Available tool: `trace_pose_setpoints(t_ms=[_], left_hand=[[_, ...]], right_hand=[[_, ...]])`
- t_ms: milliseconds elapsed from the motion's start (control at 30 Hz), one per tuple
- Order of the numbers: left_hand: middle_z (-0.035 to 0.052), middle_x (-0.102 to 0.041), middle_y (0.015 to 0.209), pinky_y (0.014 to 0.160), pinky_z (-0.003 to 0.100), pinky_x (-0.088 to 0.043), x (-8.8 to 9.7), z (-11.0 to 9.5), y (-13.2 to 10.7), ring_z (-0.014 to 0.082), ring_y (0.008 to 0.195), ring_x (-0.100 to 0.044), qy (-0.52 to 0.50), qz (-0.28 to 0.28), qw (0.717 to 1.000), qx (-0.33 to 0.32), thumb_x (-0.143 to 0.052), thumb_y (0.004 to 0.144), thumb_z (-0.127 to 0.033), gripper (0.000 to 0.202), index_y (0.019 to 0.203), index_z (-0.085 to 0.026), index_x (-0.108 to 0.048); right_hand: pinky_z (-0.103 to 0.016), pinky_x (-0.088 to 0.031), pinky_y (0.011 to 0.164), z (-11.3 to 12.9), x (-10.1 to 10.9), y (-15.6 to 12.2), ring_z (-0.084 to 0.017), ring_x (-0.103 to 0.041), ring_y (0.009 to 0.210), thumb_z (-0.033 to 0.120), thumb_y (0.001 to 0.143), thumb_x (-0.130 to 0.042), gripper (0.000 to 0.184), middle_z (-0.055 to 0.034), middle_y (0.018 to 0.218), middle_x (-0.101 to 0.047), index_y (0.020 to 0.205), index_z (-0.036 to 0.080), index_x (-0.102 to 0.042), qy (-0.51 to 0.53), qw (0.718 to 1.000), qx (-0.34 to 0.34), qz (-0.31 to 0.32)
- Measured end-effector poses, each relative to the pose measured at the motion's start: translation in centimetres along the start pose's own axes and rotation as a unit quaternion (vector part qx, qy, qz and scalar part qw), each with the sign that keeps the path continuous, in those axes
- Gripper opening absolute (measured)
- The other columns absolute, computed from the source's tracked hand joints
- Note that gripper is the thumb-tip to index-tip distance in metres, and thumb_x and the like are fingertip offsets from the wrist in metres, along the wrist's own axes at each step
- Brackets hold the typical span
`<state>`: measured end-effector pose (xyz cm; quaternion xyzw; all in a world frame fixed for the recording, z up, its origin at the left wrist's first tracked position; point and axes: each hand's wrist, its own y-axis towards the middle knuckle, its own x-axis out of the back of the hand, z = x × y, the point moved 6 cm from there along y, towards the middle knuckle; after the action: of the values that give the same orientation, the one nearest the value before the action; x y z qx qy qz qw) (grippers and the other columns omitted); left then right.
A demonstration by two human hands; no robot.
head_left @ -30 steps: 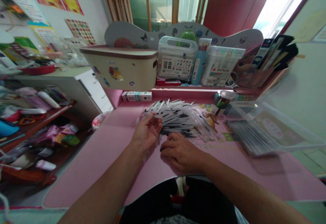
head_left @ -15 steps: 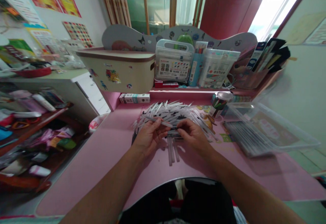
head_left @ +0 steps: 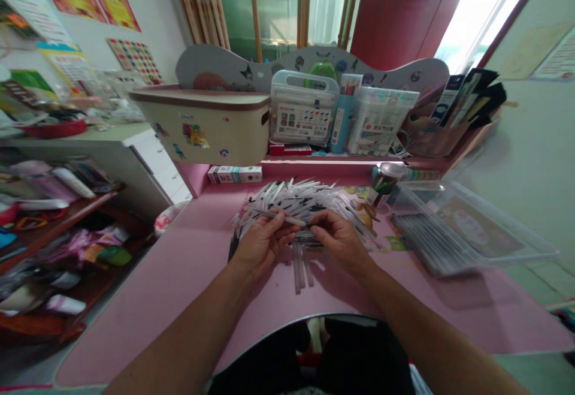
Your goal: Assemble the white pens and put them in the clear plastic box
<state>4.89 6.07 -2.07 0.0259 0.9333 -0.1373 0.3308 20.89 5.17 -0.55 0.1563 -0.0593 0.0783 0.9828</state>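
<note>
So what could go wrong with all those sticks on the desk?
The thin white stick is pinched between the left hand and right hand, so it might slip and get lost in the pile of sticks just beyond. That pile is loose and jumbled, so a bump could scatter some. Also, the clear box seems to poke past the edge of the pink desk, so a nudge might knock it off.

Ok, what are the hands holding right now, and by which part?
The left hand pinches a slim, pale pen around its middle. The right hand is at its dark end; whether it grips there is unclear.
</note>
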Motion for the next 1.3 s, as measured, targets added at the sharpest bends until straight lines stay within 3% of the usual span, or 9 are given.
trace_pose_setpoints(t_ms=[533,933,1067,1300], left_hand=[[0.0095,-0.077,0.077,0.051,0.021,-0.059,0.26,0.33,0.29,0.0190,0.064,-0.075,0.020,0.021,1.000,-0.003,-0.061,0.087,-0.008,0.006,0.088,-0.013,-0.062],[0.0089,-0.077,0.080,0.059,0.018,-0.061,-0.37,0.36,0.00,0.0153,0.067,-0.075,0.015,0.027,0.999,0.006,-0.058,0.090,-0.008,0.006,0.087,-0.012,-0.062],[0.0085,-0.077,0.081,0.062,0.019,-0.061,-0.32,0.34,0.07,0.0160,0.071,-0.076,0.015,0.036,0.999,0.001,-0.060,0.089,-0.008,0.005,0.088,-0.013,-0.062],[0.0084,-0.077,0.084,0.064,0.020,-0.061,-0.19,0.52,0.15,0.0157,0.073,-0.076,0.016,0.056,0.998,0.011,-0.062,0.087,-0.009,0.005,0.089,-0.013,-0.062]], right_hand=[[-0.028,-0.046,0.072,-0.04,0.39,0.06,-0.014,-0.057,0.076,0.025,0.083,-0.061,0.006,0.0000,0.082,-0.061,0.088,0.021,-0.061,-0.002,1.000,0.001,-0.025],[-0.026,-0.045,0.066,-0.01,0.21,-0.02,-0.012,-0.054,0.069,0.026,0.082,-0.062,0.006,0.0017,0.076,-0.059,0.085,0.021,-0.061,0.026,0.999,-0.019,-0.017],[-0.026,-0.047,0.067,-0.22,0.05,0.02,-0.013,-0.057,0.072,0.027,0.077,-0.068,0.015,0.0013,0.079,-0.061,0.088,0.021,-0.060,0.060,0.997,-0.034,-0.019],[-0.027,-0.046,0.071,-0.29,0.24,-0.07,-0.013,-0.058,0.075,0.024,0.081,-0.064,0.009,0.0014,0.080,-0.060,0.088,0.021,-0.059,0.015,1.000,0.004,-0.026]])
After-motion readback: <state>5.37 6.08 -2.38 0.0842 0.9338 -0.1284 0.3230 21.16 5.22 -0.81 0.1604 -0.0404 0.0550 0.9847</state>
